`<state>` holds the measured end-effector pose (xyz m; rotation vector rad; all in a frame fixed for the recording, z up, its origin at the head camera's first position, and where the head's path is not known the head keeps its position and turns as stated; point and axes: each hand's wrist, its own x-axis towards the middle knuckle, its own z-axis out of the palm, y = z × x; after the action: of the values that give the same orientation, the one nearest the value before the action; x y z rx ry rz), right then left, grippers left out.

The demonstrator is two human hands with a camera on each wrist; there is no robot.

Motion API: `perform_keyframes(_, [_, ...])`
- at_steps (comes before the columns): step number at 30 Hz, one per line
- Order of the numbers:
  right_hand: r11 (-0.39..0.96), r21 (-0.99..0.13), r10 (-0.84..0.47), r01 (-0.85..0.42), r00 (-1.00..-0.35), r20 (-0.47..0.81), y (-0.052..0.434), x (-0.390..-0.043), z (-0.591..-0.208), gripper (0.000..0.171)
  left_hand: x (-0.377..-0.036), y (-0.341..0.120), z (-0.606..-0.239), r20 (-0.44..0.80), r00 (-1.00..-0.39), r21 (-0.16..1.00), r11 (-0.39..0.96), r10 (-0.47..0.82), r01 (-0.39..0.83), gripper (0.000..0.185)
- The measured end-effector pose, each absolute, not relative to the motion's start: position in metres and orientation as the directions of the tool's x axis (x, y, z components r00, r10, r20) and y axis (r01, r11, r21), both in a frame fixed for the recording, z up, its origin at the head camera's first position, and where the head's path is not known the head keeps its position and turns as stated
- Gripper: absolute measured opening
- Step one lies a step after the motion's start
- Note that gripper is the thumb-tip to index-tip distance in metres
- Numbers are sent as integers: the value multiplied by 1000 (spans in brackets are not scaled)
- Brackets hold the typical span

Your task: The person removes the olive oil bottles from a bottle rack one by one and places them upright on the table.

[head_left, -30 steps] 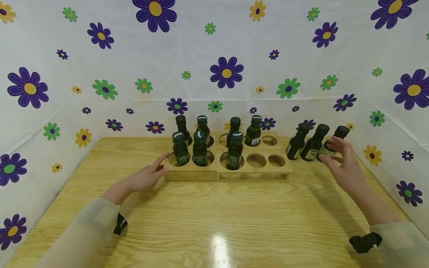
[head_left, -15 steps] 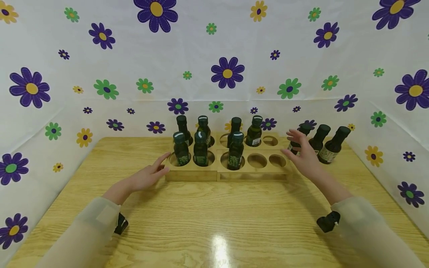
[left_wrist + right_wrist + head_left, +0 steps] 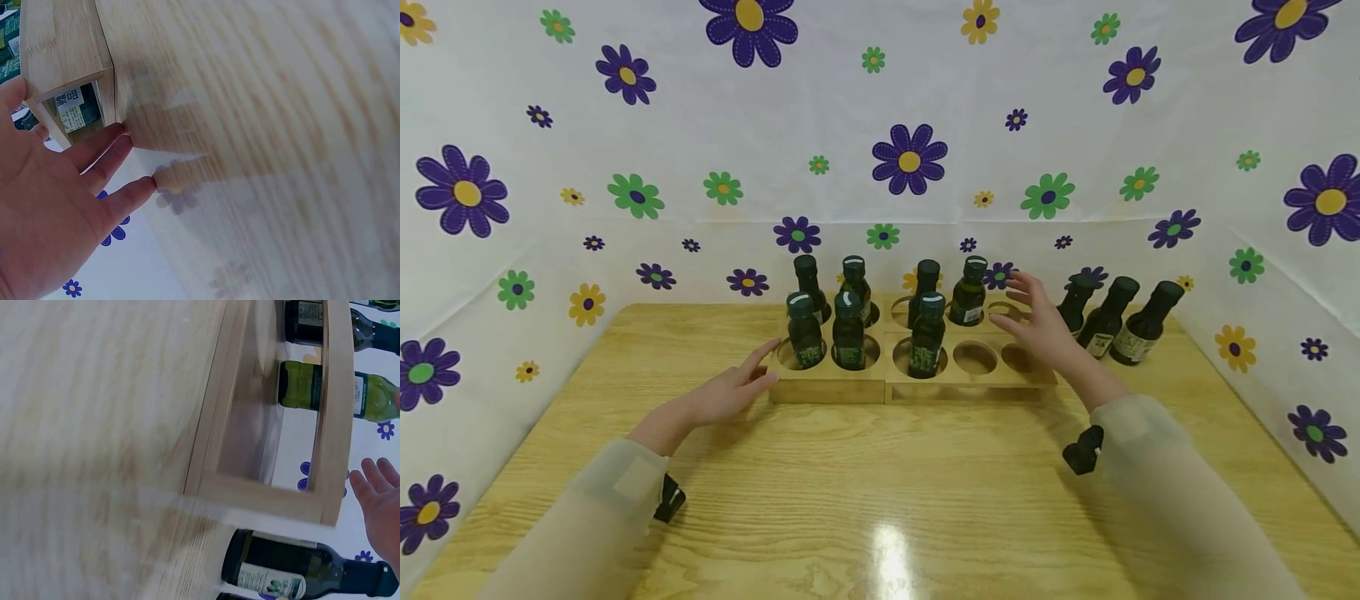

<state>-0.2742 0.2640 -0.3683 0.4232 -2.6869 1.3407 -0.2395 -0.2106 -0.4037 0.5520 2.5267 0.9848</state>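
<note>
A two-tier wooden bottle rack (image 3: 827, 392) with round holes stands at the back of the table. My left hand (image 3: 722, 398) rests at its left end, thumb and fingers extended along the corner; in the left wrist view the fingertips of this hand (image 3: 56, 212) lie at the rack's base. My right hand (image 3: 1047, 325) hovers over the rack's right end, fingers loosely bent with nothing between them. It is nearest to a small green glass bottle (image 3: 968, 298) in the back row, also seen through the rack's open side as a green bottle (image 3: 375, 400) in the right wrist view.
Several other dark bottles (image 3: 927, 342) stand in the rack's holes. Right of it, three dark labelled bottles (image 3: 1138, 325) stand in a row on the wooden table (image 3: 820, 492). A white flowered cloth (image 3: 820, 108) walls the table at the back and sides.
My right hand has left the rightmost bottle on the table and moved left, past the three bottles, to over the rack's right end. My left hand has stayed at the rack.
</note>
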Motion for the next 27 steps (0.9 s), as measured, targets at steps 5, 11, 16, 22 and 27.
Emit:
perform_keyframes(5, [546, -803, -194, -240, -968, 157, 254, -288, -369, 81, -239, -210, -400, -204, -854, 700, 681, 479, 215, 68])
perform_keyframes(11, [544, -805, -190, -239, -969, 159, 245, -300, -372, 79, -239, -210, -399, -205, -853, 699, 682, 479, 215, 68])
perform_keyframes(16, [562, -789, -197, -248, -967, 164, 239, -306, -373, 79, -239, -209, -399, -205, -852, 703, 678, 482, 214, 67])
perform_keyframes(22, [574, -789, -182, -219, -974, 137, 233, -310, -376, 81, -239, -209, -398, -204, -852, 706, 675, 482, 213, 67])
perform_keyframes(27, [610, -766, -176, -203, -977, 119, 228, -311, -380, 80, -239, -210, -399, -205, -852, 705, 676, 482, 213, 68])
